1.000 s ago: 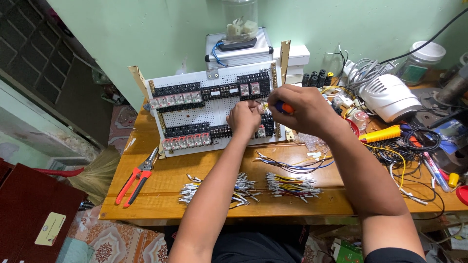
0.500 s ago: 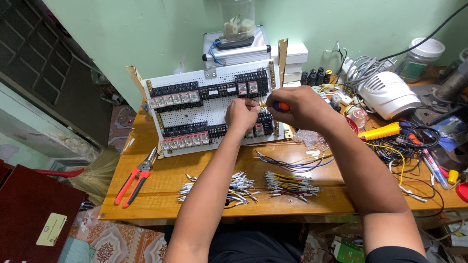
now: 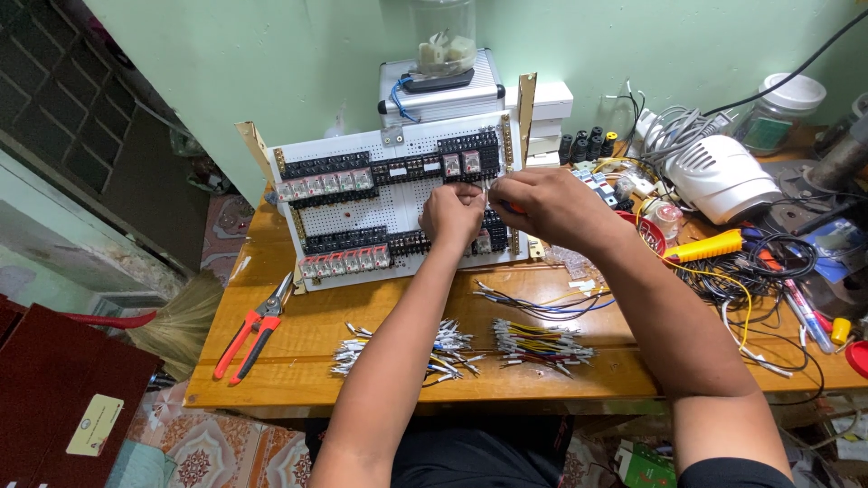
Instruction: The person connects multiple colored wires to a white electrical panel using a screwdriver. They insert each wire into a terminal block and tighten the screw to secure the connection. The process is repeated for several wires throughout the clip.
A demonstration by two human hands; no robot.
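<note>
A white perforated panel (image 3: 389, 210) leans upright at the back of the wooden table (image 3: 298, 380). It carries rows of black terminal blocks and clear relays (image 3: 325, 185). My left hand (image 3: 450, 217) rests against the panel's right middle, with its fingertips pinched on a thin pale wire end (image 3: 482, 188). Just to its right, my right hand (image 3: 553, 206) is closed around a small screwdriver (image 3: 513, 210). Only a bit of the screwdriver's orange handle shows, and its tip points at the same terminals. The two hands nearly touch.
Two heaps of short cut wires (image 3: 434, 348) (image 3: 542, 342) and some loose longer wires (image 3: 542, 303) lie in front of the panel. Red-handled pliers (image 3: 253, 330) lie at the left. A white device (image 3: 723, 176), a yellow tool (image 3: 705, 246) and tangled cables crowd the right. A metal case (image 3: 443, 90) stands behind the panel.
Both hands stay at the same spot on the panel. My right hand has edged closer to the left, and it covers more of the orange handle.
</note>
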